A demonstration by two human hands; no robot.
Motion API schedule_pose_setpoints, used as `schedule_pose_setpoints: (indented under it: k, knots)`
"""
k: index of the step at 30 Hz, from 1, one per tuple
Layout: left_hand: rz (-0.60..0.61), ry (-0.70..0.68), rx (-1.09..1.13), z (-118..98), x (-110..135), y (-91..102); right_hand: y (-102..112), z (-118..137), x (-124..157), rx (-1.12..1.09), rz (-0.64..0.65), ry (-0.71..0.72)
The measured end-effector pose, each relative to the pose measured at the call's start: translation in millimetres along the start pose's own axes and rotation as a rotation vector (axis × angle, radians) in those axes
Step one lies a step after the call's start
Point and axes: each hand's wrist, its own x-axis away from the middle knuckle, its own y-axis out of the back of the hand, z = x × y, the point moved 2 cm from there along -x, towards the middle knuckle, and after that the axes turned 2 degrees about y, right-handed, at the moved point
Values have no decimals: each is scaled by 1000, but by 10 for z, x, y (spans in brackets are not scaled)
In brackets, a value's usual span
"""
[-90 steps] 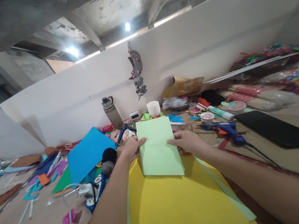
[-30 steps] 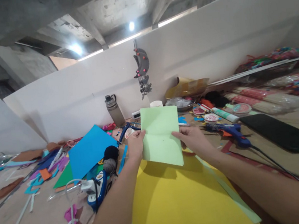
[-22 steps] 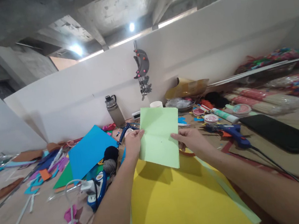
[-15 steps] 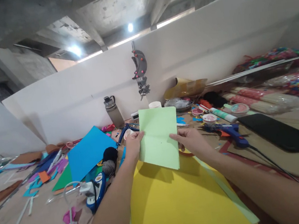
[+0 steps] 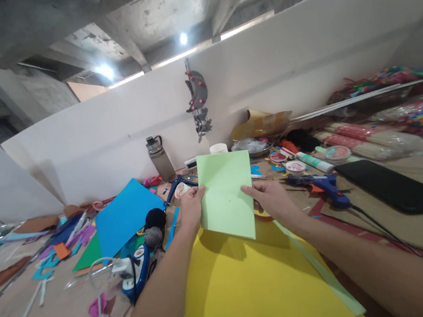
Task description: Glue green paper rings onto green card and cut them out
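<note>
A light green sheet of paper is held up above the table, tilted toward me, with a faint crease across its middle. My left hand pinches its left edge, thumb on the front. My right hand pinches its right edge the same way. Below the sheet lies a large yellow sheet, with a pale green sheet showing under its right side.
To the left lie a blue sheet, balls of yarn, a blue-and-white tool with a cord, and paper scraps. To the right lie a blue glue gun, a black mat, tape rolls and a glue stick. A bottle stands by the white wall.
The green sheet has been lifted off the yellow sheet and raised toward me. In the last second it stays almost still, its lower edge shifting slightly.
</note>
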Motion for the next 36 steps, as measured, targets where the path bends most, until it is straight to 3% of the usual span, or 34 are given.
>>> schedule_pose_setpoints:
  k: [7,11,13,16,19,22,26,31,36]
  knots:
    - [-14,-12,-42,-40,27,-5,-13,-17,-7,44,-22,-16]
    - [-33,-42,-139,-152,22,46,4,-74,-98,61,50,-5]
    - [-29,-41,-191,-228,29,74,84,-37,-136,126,-64,116]
    - [52,-29,-313,-332,80,64,245,190,-81,389,-406,446]
    - [157,-79,-471,-411,173,-14,261,518,56,711,-478,726]
    - [203,-190,-590,-469,271,-119,104,739,125,896,-246,842]
    - [284,-317,-591,-507,351,-232,-168,730,65,1084,69,927]
    - [349,-369,-584,-488,354,-257,-261,614,-72,1217,210,986]
    - [335,-341,-587,-438,326,-245,-221,676,-142,1245,341,966]
